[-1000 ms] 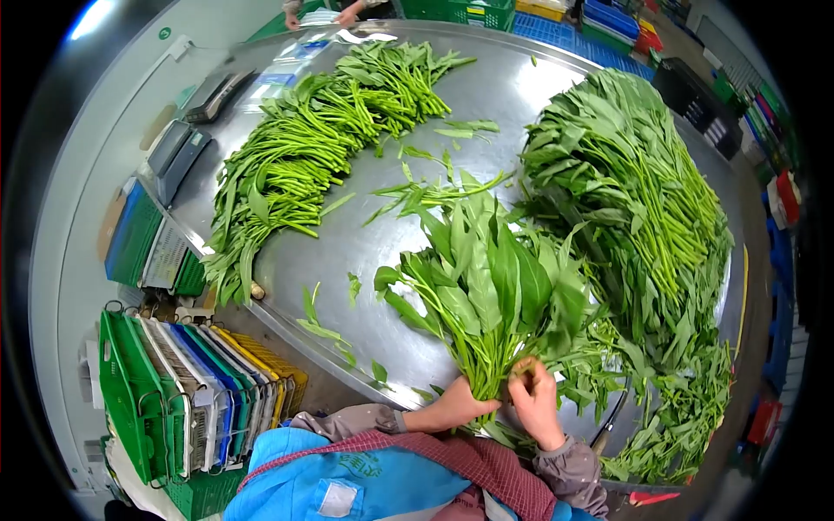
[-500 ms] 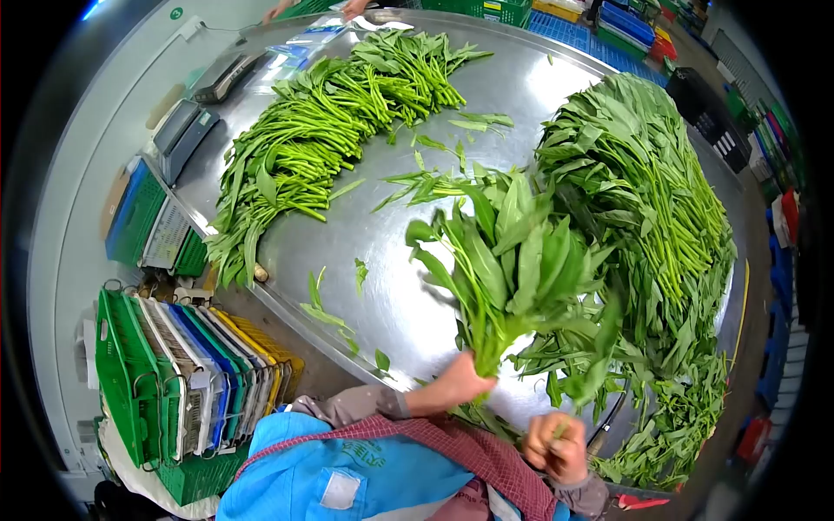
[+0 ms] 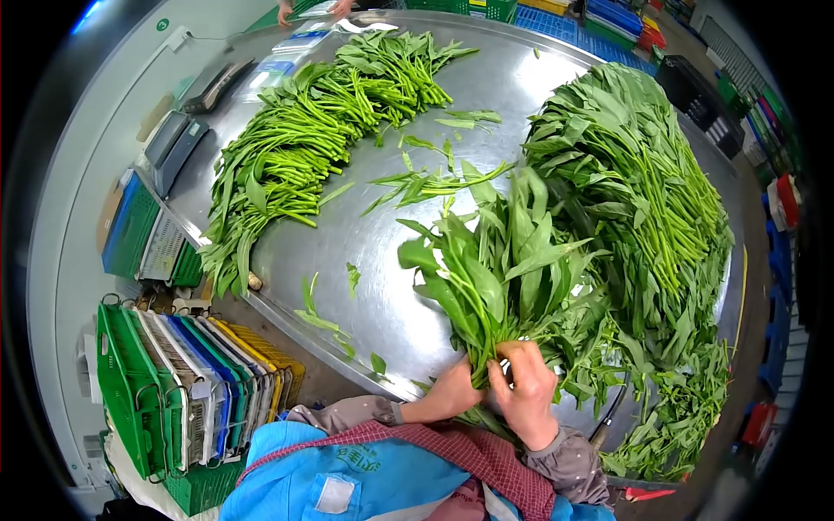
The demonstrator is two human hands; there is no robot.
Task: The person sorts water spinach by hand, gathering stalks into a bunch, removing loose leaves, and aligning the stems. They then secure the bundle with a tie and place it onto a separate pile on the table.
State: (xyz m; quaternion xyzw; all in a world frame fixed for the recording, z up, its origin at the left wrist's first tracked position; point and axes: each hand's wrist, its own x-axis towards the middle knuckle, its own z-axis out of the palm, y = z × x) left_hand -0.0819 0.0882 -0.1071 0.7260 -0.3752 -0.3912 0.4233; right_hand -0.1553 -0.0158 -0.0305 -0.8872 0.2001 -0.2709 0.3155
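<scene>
A loose bunch of water spinach (image 3: 495,286) stands up from my left hand (image 3: 453,391), whose fingers are wrapped round its lower stems. My right hand (image 3: 526,391) is pressed in from the other side, thumb and fingers closed on the stems just beside the left hand. What exactly lies between the right fingertips is partly hidden. A large heap of water spinach (image 3: 643,191) lies to the right, and loose leaves and stems spread below it. Near my right wrist a knife (image 3: 611,412) lies partly covered by leaves.
Bunches with cut stems form a row (image 3: 300,152) along the left of the steel table (image 3: 391,234). Scales (image 3: 178,143) stand at the left edge. Stacked crates (image 3: 182,382) are at lower left. Another person's hands (image 3: 339,9) show at the far edge.
My right hand has come up and left from beside the table edge, carrying a leafy stem to the bunch, and now grips there. My left hand keeps hold of the bunch.
</scene>
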